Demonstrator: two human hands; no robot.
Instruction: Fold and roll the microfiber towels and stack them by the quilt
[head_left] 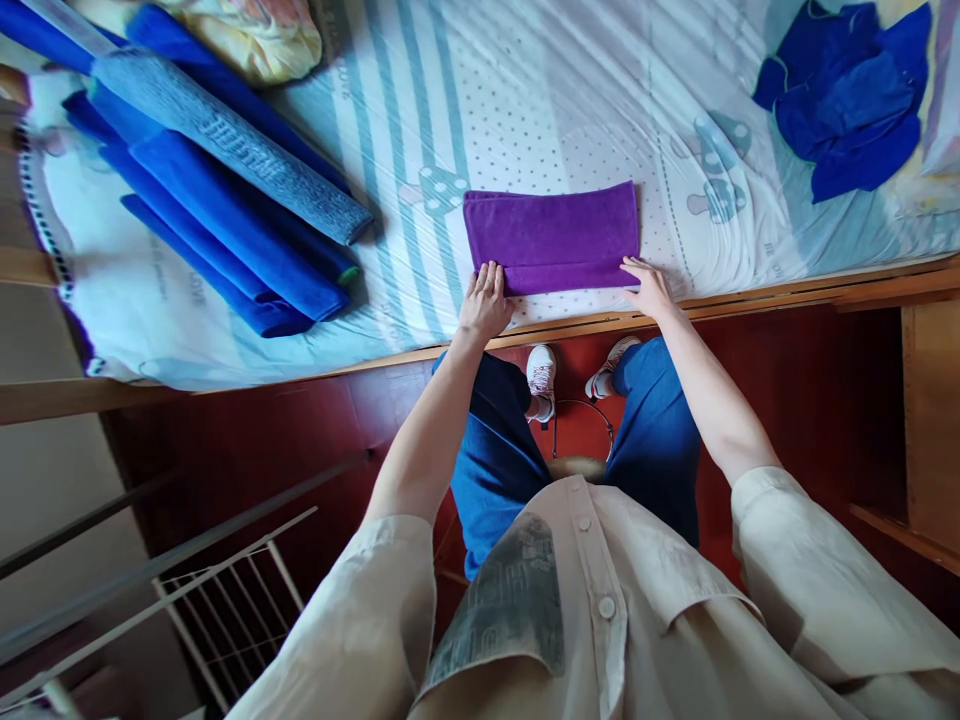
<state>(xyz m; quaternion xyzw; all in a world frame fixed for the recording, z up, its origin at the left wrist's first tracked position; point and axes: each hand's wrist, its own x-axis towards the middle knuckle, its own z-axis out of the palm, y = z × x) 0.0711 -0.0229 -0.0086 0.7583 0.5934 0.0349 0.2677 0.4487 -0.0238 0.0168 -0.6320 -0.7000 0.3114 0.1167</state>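
Observation:
A folded purple towel [555, 235] lies on the bed in front of me, its long side roughly parallel to the bed's edge. My left hand [487, 300] rests at the towel's near left corner, fingers laid flat against the cloth. At the near right corner is my right hand [649, 287], its fingers and thumb apart and the fingertips touching the towel's edge. A crease runs along the near part of the towel.
Folded blue towels [225, 215] and a grey-blue rolled cloth [232, 145] lie on the left of the bed. A crumpled blue cloth [847, 110] is at the far right. The wooden bed edge [787, 302] runs before my knees; a white metal rack [232, 590] stands lower left.

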